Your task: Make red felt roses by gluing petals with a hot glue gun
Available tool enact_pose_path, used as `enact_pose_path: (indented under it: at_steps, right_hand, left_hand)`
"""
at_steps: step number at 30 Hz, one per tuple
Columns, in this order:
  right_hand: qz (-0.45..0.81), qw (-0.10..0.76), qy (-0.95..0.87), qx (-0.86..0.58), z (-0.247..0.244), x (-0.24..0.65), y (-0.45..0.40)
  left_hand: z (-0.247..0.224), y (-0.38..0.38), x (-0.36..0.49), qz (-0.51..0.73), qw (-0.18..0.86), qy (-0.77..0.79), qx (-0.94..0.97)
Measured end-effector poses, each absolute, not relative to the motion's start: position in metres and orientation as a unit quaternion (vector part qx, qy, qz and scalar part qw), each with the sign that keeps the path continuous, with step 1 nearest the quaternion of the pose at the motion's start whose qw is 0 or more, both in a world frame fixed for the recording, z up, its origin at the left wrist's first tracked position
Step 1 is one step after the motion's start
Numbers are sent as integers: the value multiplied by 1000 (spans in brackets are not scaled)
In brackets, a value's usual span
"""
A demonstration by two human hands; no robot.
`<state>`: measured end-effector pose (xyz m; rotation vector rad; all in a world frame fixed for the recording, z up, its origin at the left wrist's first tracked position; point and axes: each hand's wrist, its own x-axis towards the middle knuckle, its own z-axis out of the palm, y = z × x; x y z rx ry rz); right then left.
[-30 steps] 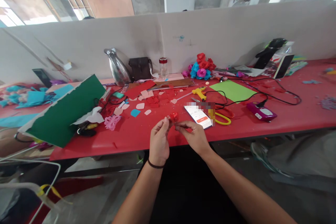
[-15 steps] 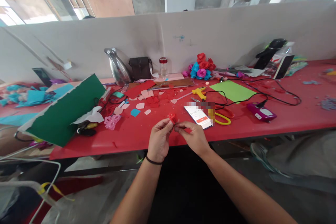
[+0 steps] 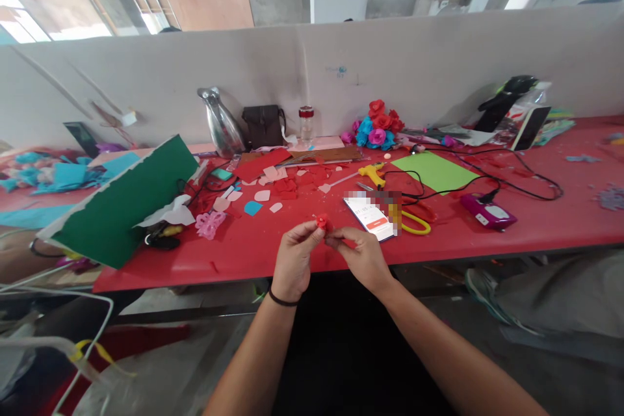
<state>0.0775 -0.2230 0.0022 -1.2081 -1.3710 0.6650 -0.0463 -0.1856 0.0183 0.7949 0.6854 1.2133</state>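
Note:
A small red paper flower [image 3: 322, 221] is pinched between the thumb and fingers of my left hand [image 3: 296, 253], which wears a dark band at the wrist. My right hand [image 3: 358, 253] comes in from the other side, thumb and forefinger pressed together at the flower's lower right edge. Whether a petal or stem lies in that pinch is too small to tell. Just beyond my right hand lies a phone [image 3: 370, 214] with a lit screen, and by it scissors with a yellow handle [image 3: 416, 222].
Cut petals [image 3: 262, 195] and red scraps [image 3: 285, 188] litter the red table [image 3: 234, 250]. A yellow glue gun [image 3: 373, 173], green sheet [image 3: 433, 170] and purple power socket [image 3: 487, 211] lie to the right. A green board [image 3: 127, 208] leans left. Paper flowers [image 3: 377, 127], a jug [image 3: 221, 123] and a jar [image 3: 306, 123] stand behind.
Both hands stay at the red flower with nearly the same grip. The view has shifted slightly; nothing on the table has visibly moved.

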Motion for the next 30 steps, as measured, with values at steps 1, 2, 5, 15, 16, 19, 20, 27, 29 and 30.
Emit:
enact_pose_path:
  at_steps: [1,2,5,15,16,19,20,27,29,30]
  right_hand:
    - [282,563,-584,-512,2,78,-223]
    - [281,564,-585,-511,1,78,-223]
    - [277,571,-585,-505,0,79,-222]
    - [290,564,-600,-489,6,79,-224]
    - [295,562,-598,-489,7,79,-224]
    - [308,557,-595,-490,7,78,-225]
    - [311,557,-594,-490,8,78,-225]
    - [306,538,-610,-496,11,78,-227]
    - [300,529,-620,-496,11,78,-227]
    - [297,529,-622,-496,11,78,-227]
  left_hand:
    - [18,-186,-47,541,693,303,367]
    - [19,-186,-48,538,690,300,380]
    - [19,-186,-51,527,680,289,419]
    - [25,-187,-59,497,662,259,498]
    - [26,-187,-59,496,659,261,502]
    - [26,-187,-59,496,660,269,496]
    - [25,-187,-59,497,663,270,491]
    - [28,-187,-60,486,663,263,505]
    - [30,-188,-60,475,658,257,525]
    - [30,-188,-60,472,654,254,534]
